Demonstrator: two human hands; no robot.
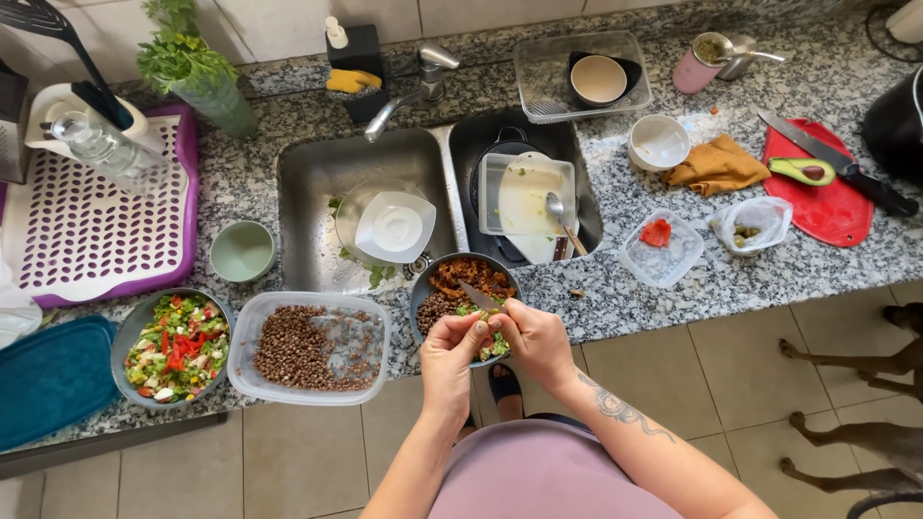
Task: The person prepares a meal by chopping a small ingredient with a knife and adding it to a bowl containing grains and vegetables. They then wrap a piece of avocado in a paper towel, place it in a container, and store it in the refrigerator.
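Our right hand (538,336) closes its grip on a small knife (478,295), blade angled up-left; our left hand (450,348) pinches avocado (478,313) directly above the bowl (423,281).

I am standing in a home kitchen. In front of me is a speckled granite counter (615,288) with a steel double sink (317,183) set into it. Behind the sink are a tap (404,96) and white wall tiles. Left of the sink lies a purple and white draining rack (87,221). Right of the sink is a red cutting board (832,207) with half an avocado (801,171) and a knife (832,159).
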